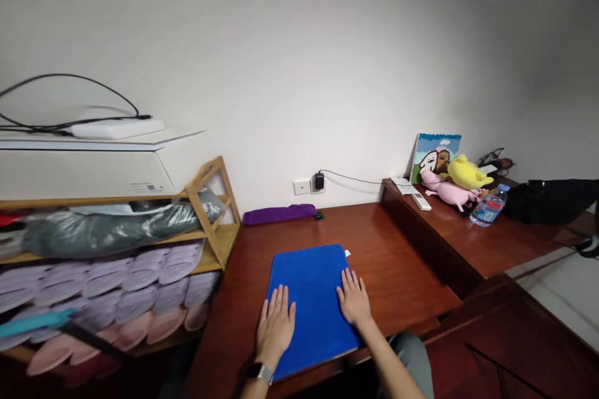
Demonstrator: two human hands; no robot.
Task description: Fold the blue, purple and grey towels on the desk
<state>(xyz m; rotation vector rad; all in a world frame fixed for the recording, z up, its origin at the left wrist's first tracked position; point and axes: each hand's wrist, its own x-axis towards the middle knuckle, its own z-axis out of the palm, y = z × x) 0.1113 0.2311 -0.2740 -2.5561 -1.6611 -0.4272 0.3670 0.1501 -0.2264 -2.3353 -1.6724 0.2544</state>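
A flat blue cloth [314, 305] lies spread on the reddish-brown wooden desk [397, 262], with a small white tag at its upper right corner. My left hand [276, 324] rests palm down on the cloth's left edge, fingers stretched out; a watch is on that wrist. On the right edge lies my right hand [354, 300], also flat with its fingers extended. Neither hand grips anything. Behind the cloth, against the wall, sits a folded purple cloth [279, 214].
At left stands a wooden rack [216, 230] with several slippers [140, 271] and a white box [84, 171] on top. A raised shelf at right carries plush toys [449, 190], a water bottle [490, 206], a remote [421, 201] and a picture [437, 153]. A black charger [319, 181] is plugged into the wall.
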